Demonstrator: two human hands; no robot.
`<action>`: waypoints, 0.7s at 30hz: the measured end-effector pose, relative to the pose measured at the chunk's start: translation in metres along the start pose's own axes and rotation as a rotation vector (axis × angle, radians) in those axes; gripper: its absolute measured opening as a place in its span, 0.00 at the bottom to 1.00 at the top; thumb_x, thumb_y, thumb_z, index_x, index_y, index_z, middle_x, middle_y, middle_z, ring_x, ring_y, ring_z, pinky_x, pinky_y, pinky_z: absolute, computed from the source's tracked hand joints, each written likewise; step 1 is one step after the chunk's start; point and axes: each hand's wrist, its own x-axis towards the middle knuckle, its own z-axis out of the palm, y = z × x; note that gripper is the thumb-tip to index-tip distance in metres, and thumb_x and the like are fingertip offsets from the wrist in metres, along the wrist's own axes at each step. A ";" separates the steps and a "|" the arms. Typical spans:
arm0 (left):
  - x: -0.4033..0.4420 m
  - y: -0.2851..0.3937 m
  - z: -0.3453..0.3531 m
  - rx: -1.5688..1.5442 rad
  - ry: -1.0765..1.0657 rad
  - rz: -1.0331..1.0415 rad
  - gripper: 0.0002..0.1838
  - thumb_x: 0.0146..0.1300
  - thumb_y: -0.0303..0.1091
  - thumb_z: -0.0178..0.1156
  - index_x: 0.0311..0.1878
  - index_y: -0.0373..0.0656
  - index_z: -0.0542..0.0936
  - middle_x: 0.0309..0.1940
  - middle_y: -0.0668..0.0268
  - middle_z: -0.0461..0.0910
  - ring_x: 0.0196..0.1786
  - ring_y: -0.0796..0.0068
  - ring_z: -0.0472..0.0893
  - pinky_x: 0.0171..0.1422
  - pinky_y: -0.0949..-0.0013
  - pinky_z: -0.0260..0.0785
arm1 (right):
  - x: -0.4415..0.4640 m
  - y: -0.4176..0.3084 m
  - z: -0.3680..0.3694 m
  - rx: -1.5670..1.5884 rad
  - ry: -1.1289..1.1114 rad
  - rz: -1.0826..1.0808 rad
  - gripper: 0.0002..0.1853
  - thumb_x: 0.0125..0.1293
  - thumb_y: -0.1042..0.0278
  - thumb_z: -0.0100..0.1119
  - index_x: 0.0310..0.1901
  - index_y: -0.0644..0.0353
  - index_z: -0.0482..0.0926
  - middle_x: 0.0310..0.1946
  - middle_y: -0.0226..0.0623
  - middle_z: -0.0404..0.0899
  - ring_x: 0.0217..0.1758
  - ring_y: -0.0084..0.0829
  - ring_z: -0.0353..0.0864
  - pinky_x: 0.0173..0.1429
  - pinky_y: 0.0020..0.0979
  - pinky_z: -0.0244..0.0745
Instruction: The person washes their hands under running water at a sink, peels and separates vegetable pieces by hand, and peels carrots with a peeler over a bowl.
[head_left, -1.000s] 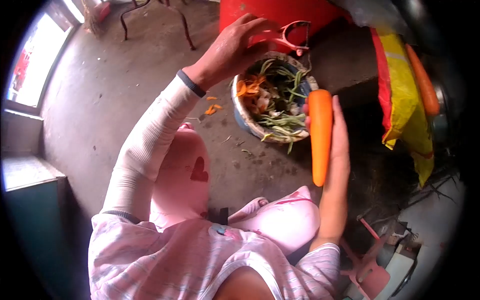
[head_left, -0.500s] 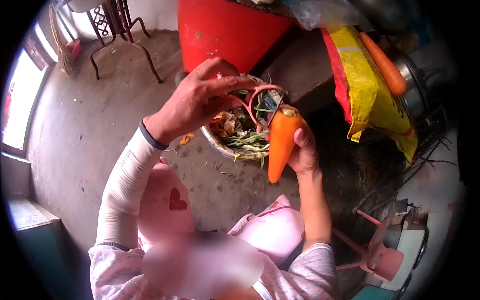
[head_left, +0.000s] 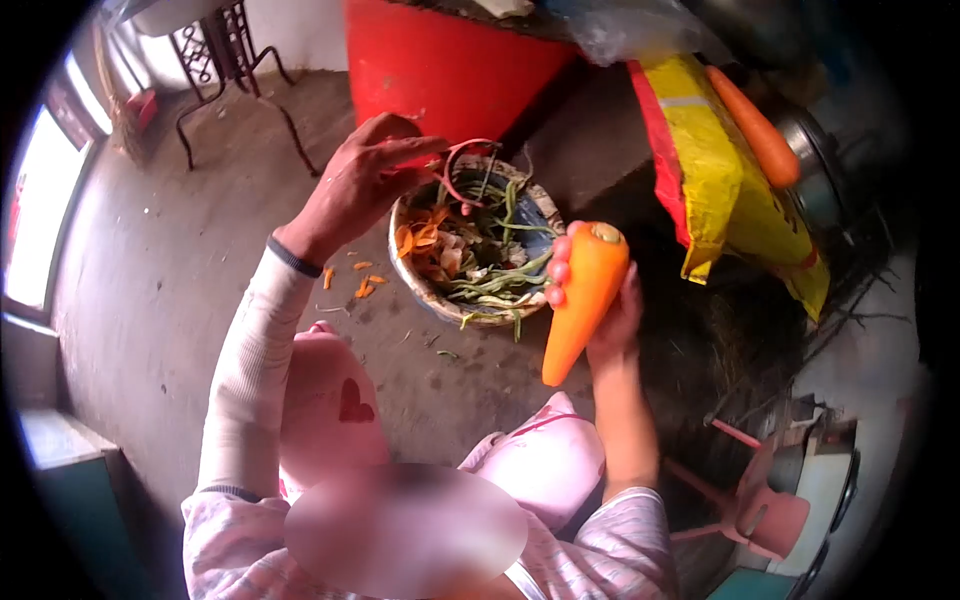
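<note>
My left hand point(head_left: 362, 185) is closed on the handle of a pink vegetable peeler point(head_left: 452, 178), held over the far left rim of a waste basin point(head_left: 402, 265). In my right hand point(head_left: 618, 310) is a thick, smooth orange carrot point(head_left: 584, 300), its stem end up and its tip pointing down towards me. The fingers wrap around its far side, just right of the basin. Peeler and carrot are apart. Inside the basin lie orange peelings point(head_left: 425, 235), pale scraps and green bean-like pods point(head_left: 500, 285).
A large red tub point(head_left: 440, 80) stands behind the basin. To the right, another carrot point(head_left: 755, 125) rests by a yellow and red bag point(head_left: 730, 180), near a metal pot point(head_left: 815, 160). Orange scraps point(head_left: 365, 285) dot the floor. A pink stool point(head_left: 765, 515) lies lower right.
My left hand has drawn the peeler left, away from the carrot. The carrot has moved slightly right and down, and my right fingertips now show on its left side.
</note>
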 end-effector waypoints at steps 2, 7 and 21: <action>0.003 0.009 0.005 -0.060 -0.010 -0.022 0.19 0.58 0.23 0.62 0.54 0.42 0.79 0.45 0.59 0.74 0.43 0.64 0.79 0.47 0.65 0.75 | 0.000 -0.001 0.010 0.134 0.133 -0.040 0.36 0.65 0.44 0.57 0.64 0.63 0.60 0.56 0.44 0.67 0.53 0.35 0.73 0.54 0.37 0.76; 0.005 0.014 0.017 -0.172 -0.032 -0.101 0.19 0.57 0.23 0.62 0.54 0.42 0.79 0.45 0.58 0.74 0.47 0.61 0.78 0.49 0.63 0.74 | 0.003 -0.021 0.053 -0.157 0.200 -0.161 0.36 0.66 0.41 0.53 0.64 0.63 0.63 0.57 0.45 0.70 0.52 0.36 0.74 0.51 0.36 0.75; -0.006 0.009 0.008 -0.198 0.207 -0.268 0.19 0.58 0.28 0.66 0.54 0.45 0.79 0.44 0.62 0.74 0.39 0.72 0.76 0.42 0.70 0.71 | 0.192 -0.139 0.079 -0.472 0.391 -0.471 0.23 0.61 0.59 0.65 0.54 0.58 0.72 0.44 0.41 0.77 0.46 0.39 0.76 0.52 0.41 0.74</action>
